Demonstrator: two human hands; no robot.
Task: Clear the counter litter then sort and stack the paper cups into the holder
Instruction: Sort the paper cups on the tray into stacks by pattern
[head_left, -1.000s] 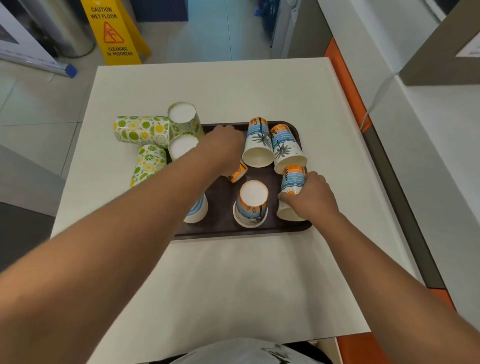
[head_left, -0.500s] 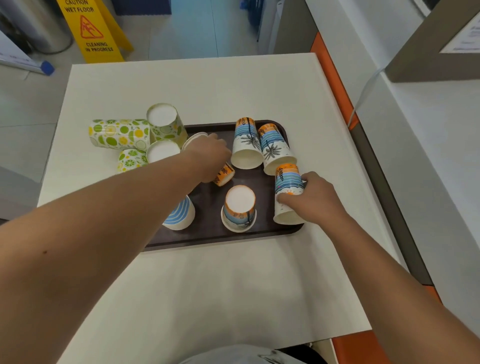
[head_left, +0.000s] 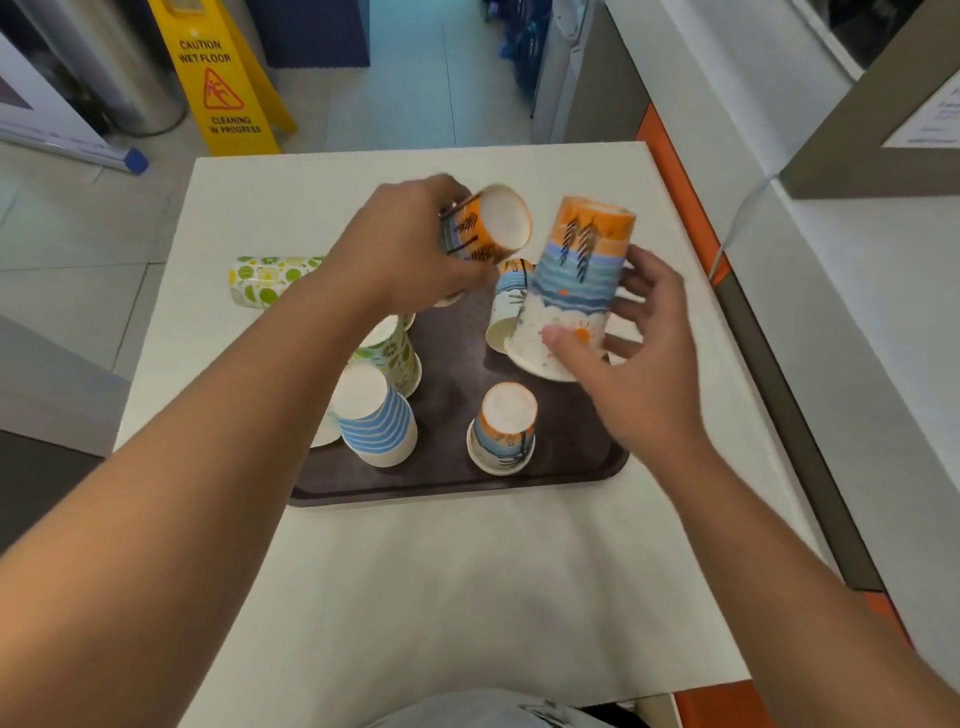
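Observation:
My left hand (head_left: 410, 244) grips a small orange palm-print cup (head_left: 488, 224) lifted above the dark brown tray (head_left: 457, 483), its white base facing me. My right hand (head_left: 639, 358) holds a taller orange-and-blue palm-print cup (head_left: 576, 275) upside down, raised over the tray's right side. On the tray stand an upside-down blue-striped cup (head_left: 376, 415), an upside-down palm-print cup (head_left: 504, 428) and a green citrus-print cup (head_left: 392, 353). Another palm-print cup (head_left: 506, 301) lies behind the held one, partly hidden. A citrus-print cup (head_left: 265, 278) lies on its side on the white table.
The white table (head_left: 467, 597) ends at an orange-edged counter (head_left: 675, 171) on the right. A yellow wet-floor sign (head_left: 223, 78) and a metal bin (head_left: 109, 67) stand on the floor beyond the table's far edge.
Both hands have lifted their cups off the tray and brought them toward each other. The view has shifted closer to the tray.

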